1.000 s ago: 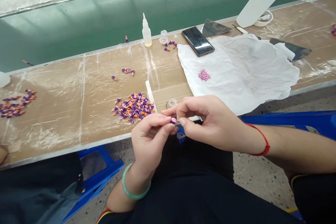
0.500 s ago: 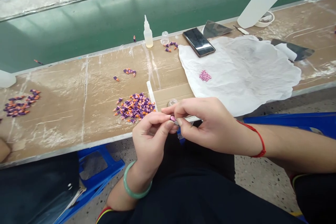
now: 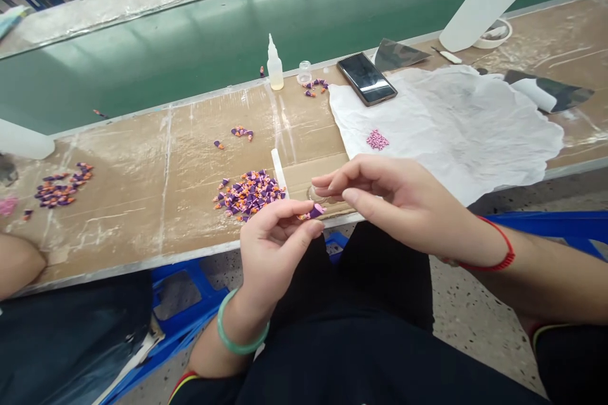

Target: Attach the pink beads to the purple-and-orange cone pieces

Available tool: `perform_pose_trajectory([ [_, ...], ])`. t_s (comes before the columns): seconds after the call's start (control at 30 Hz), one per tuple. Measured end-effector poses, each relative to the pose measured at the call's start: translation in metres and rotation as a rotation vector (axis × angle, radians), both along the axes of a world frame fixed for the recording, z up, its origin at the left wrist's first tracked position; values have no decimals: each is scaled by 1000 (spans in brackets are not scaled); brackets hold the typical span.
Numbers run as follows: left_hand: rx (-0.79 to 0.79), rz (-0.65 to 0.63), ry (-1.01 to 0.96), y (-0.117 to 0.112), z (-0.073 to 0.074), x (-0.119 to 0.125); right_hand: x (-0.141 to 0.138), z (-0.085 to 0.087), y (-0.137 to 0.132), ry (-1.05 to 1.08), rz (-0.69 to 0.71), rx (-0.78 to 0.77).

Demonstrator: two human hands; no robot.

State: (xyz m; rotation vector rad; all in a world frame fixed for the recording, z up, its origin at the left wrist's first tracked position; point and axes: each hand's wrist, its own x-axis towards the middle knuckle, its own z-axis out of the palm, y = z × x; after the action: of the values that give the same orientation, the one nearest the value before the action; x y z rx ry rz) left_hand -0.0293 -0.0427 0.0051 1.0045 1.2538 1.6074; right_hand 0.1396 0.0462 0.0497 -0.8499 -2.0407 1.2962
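The right hand has moved off the purple bit, thumb and fingers apart, while the left hand pinches it, and the bottle holds yellowish liquid.

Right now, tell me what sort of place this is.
Probably a small-parts workshop, judging by the long brown workbench, the heap of purple-and-orange pieces and the squeeze bottle.

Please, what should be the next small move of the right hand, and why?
Perhaps the right hand should reach for one bit from the pink heap on the white paper. Its thumb and fingers stand apart and seem to hold nothing, the heap lies just beyond it, and the left hand already pinches a purple piece.
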Motion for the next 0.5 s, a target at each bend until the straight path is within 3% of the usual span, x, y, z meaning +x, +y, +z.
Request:
perform_pose_trajectory([
  [0.3, 100, 30, 371, 6, 8, 2, 11, -7, 12, 15, -20, -22],
  [0.5, 158, -91, 809, 28, 8, -34, 31, -9, 34, -67, -74, 137],
])
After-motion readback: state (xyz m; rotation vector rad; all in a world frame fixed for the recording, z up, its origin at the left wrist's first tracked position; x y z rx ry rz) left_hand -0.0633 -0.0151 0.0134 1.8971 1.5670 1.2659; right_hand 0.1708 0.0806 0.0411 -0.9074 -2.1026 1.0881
